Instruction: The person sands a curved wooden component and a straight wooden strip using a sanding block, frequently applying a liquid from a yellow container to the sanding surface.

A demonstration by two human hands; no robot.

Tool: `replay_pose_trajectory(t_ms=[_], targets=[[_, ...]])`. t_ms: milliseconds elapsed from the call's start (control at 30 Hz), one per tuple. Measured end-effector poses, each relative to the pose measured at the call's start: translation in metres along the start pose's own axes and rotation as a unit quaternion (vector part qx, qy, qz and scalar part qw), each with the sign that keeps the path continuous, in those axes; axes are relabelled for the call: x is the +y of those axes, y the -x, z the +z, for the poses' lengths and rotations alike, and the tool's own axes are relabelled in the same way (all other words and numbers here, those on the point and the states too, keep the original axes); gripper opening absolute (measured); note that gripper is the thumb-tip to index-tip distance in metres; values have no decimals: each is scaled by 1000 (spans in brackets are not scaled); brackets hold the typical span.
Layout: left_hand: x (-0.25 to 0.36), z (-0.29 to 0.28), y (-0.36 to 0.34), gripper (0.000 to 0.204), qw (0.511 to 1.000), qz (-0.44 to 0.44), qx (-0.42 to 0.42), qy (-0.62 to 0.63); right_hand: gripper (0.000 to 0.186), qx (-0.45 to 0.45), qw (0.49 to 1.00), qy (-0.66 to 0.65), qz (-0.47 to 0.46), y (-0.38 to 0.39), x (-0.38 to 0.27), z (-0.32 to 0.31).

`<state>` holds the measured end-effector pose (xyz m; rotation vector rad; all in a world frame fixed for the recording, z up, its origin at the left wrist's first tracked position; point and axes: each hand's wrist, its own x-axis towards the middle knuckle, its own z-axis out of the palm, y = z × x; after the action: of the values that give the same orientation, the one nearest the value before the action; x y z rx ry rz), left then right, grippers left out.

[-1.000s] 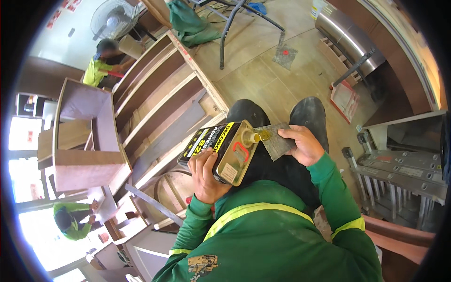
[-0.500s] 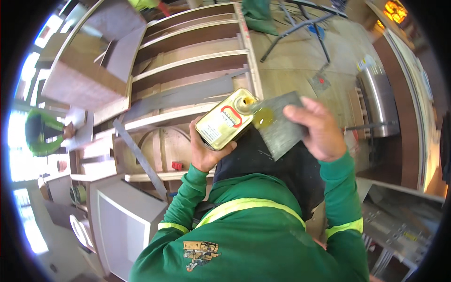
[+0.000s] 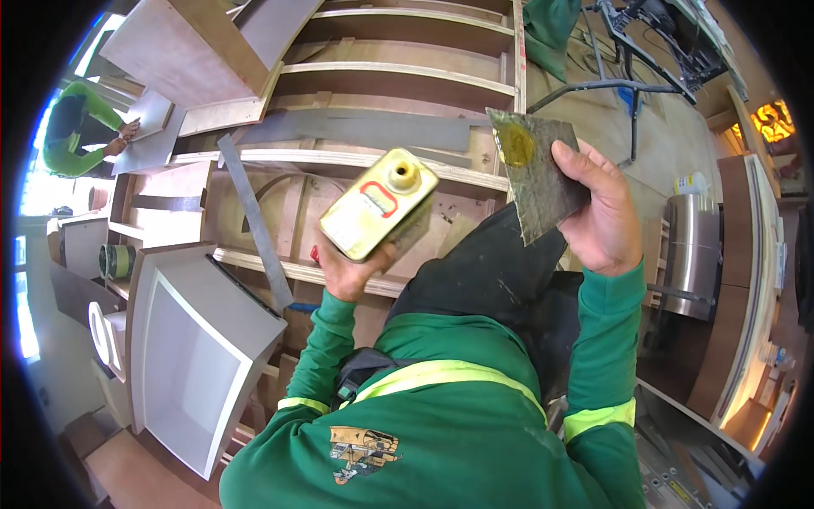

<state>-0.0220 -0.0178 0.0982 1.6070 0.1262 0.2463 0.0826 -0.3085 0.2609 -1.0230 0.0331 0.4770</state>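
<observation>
A wooden frame (image 3: 407, 75) lies beyond. The left grip (image 3: 354, 273) holds an uncapped can (image 3: 377, 208), the right grip (image 3: 604, 219) a grey sheet (image 3: 543, 187); tilting could spill its yellow liquid (image 3: 515, 146).

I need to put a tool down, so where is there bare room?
Bare floor shows between the stand leg and the steel cylinder. The gap between the tin and the gray sheet also seems passable. Crowded: the left, with the gray cabinet, and the wooden frame holding a gray strip.
</observation>
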Motion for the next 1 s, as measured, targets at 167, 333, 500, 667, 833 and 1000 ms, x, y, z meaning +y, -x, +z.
replay_pose_trajectory(t_ms=[167,333,500,667,833,1000], targets=[[-42,-16,0,88,997,13,76,5,31,-11,1000,-5,10,-12,9,0],[-52,10,0,88,993,-55,9,103,31,4,999,-24,27,-14,23,-4],[-140,39,8,97,998,22,63,-11,33,40,999,-17,24,-10,24,-6],[-162,46,6,101,995,14,58,-82,33,78,997,-8,18,-7,25,-20],[-175,46,26,102,997,3,52,-50,19,141,989,-2,37,-17,31,-11],[-148,39,46,111,975,75,35,-207,20,170,985,-3,35,-34,38,-13]])
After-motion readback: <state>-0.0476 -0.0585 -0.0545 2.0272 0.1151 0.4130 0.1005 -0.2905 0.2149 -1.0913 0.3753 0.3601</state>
